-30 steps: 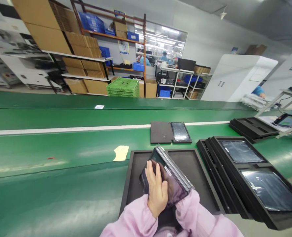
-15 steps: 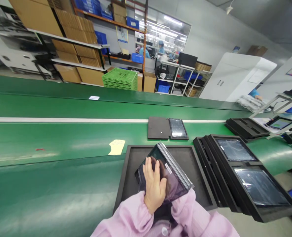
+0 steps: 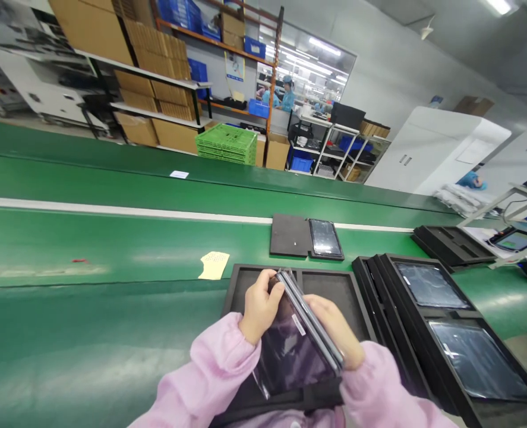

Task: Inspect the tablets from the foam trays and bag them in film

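Note:
A small stack of tablets [image 3: 295,351] in clear film, dark glossy face toward me with a small white label, is held tilted above a black foam tray [image 3: 328,289]. My left hand [image 3: 259,304] is closed on its upper left corner, thumb on the dark face. My right hand [image 3: 338,330] is wrapped round the right side of the stack, its fingers partly hidden behind it. Part of the foam tray's compartments shows around the stack.
To the right, stacked foam trays [image 3: 472,410] hold film-covered tablets [image 3: 479,356]. Beyond my tray lie a black foam piece [image 3: 290,235] and another tablet [image 3: 325,239]. A yellow paper scrap [image 3: 214,265] rests on the green bench [image 3: 89,333]. More black trays [image 3: 453,245] sit farther right.
My left hand has gone from lying flat on the top tablet to gripping the stack's upper corner. My right hand, hidden before, now shows along the stack's right side. The view has tilted slightly.

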A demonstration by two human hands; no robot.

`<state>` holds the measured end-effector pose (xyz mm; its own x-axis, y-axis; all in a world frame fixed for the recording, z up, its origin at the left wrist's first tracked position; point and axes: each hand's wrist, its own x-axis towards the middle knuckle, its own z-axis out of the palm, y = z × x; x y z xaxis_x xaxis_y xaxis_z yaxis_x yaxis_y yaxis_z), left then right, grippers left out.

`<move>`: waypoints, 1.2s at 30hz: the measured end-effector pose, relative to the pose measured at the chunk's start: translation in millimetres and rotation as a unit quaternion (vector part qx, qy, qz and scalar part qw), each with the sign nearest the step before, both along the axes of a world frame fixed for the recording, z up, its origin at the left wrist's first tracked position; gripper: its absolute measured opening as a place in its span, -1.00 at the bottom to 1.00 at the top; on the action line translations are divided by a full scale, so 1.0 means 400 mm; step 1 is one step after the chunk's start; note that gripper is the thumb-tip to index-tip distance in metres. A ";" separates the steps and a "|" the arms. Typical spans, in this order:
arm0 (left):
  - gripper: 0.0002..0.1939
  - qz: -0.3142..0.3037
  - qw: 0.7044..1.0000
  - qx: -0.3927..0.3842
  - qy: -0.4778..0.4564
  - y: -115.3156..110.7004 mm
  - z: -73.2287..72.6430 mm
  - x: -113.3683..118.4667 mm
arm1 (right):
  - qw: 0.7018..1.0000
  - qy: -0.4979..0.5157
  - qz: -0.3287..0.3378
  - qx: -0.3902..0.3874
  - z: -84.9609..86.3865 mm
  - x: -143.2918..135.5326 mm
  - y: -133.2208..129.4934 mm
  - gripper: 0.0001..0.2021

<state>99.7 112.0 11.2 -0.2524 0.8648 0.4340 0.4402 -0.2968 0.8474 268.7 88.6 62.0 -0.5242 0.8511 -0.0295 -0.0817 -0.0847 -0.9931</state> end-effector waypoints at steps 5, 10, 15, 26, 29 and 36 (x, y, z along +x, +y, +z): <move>-0.64 -0.017 1.000 -0.008 -0.008 0.003 0.006 0.016 | 0.978 -0.141 0.149 -0.023 0.110 0.040 0.013 -0.65; -0.63 -0.013 1.000 -0.012 0.016 0.001 0.019 0.022 | 0.950 -0.250 0.170 -0.073 0.148 0.049 0.028 -0.65; -0.62 0.005 0.999 0.025 0.045 -0.013 0.024 0.016 | 0.939 -0.273 0.176 -0.112 0.159 0.029 0.036 -0.69; -0.46 0.032 0.995 0.064 0.068 -0.018 0.015 0.014 | 0.956 -0.197 0.132 -0.174 0.154 0.018 0.002 -0.68; -0.46 0.014 0.996 0.069 0.055 -0.022 0.015 0.005 | 0.943 -0.178 0.223 -0.171 0.157 0.041 0.022 -0.56; -0.44 0.011 0.996 0.082 0.030 -0.031 0.011 -0.007 | 0.925 -0.203 0.264 -0.182 0.159 0.043 0.046 -0.50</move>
